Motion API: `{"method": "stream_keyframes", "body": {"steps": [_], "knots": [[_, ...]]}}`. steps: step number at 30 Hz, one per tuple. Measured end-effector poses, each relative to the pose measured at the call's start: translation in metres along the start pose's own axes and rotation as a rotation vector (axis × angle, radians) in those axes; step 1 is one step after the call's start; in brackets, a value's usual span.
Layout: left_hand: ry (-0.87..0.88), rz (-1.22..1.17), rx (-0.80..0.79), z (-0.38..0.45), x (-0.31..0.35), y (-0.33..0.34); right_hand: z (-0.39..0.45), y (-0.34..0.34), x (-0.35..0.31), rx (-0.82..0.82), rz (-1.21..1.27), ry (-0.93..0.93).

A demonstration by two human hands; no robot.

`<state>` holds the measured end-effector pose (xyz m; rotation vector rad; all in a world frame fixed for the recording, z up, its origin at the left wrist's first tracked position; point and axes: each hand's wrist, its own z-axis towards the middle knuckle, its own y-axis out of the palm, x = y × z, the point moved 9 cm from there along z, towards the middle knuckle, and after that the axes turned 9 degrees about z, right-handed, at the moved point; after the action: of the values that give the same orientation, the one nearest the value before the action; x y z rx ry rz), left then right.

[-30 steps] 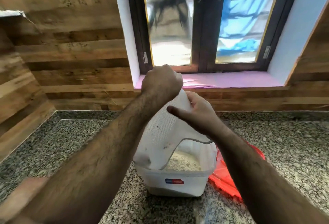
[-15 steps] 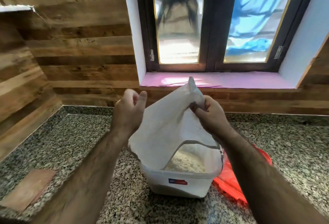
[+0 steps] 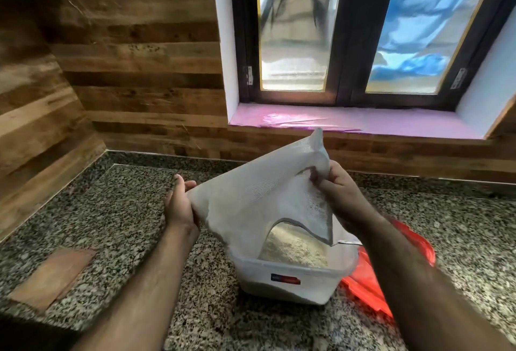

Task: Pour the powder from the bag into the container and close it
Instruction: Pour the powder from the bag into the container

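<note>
One white woven bag (image 3: 259, 200) hangs inverted over one plastic container (image 3: 287, 281), long axis running from 1 o'clock down to 7, mouth lowest. The right hand (image 3: 339, 197) pinches its upper corner; the left hand (image 3: 178, 205) lies flat-fingered against its side. One red lid (image 3: 371, 286) sits at the container's 3 o'clock.

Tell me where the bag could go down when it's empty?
Bare counter lies left of the left hand, between the wood wall and the brown patch. More lies behind the bag, below the sill. It is crowded right of the tub, where the red lid sits under the right hand.
</note>
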<state>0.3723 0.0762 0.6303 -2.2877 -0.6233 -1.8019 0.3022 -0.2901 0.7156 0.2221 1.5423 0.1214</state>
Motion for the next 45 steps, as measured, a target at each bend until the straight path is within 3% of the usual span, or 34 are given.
{"method": "stream_keyframes", "body": {"steps": [3, 7, 12, 19, 24, 29, 34, 41, 45], "knots": [[0.070, 0.026, 0.143, -0.002, 0.007, -0.002, -0.003, -0.008, 0.009, -0.023, -0.031, 0.023], [0.264, 0.183, 0.215, -0.014, 0.035, 0.006, -0.012, -0.023, 0.011, 0.022, -0.094, 0.067], [0.514, 0.361, 0.225, -0.029, 0.082, 0.022, -0.015, -0.043, 0.007, 0.112, -0.248, 0.085], [0.681, 0.470, 0.164, -0.040, 0.114, 0.043, -0.026, -0.062, 0.009, 0.152, -0.444, 0.094], [0.832, 0.533, 0.156, -0.053, 0.134, 0.057, -0.035, -0.068, -0.021, 0.190, -0.257, 0.025], [0.848, 0.498, 0.206, -0.048, 0.155, 0.059, -0.038, -0.044, -0.073, 0.072, -0.378, -0.071], [0.872, 0.594, 0.275, -0.058, 0.165, 0.060, -0.028, -0.038, -0.088, -0.031, -0.344, -0.023], [1.050, 0.725, 0.285, -0.088, 0.171, 0.073, -0.018, -0.037, -0.110, 0.241, -1.166, -0.160], [1.119, 0.711, 0.250, -0.101, 0.177, 0.085, -0.017, 0.021, -0.098, -0.022, -1.302, -0.177]]}}
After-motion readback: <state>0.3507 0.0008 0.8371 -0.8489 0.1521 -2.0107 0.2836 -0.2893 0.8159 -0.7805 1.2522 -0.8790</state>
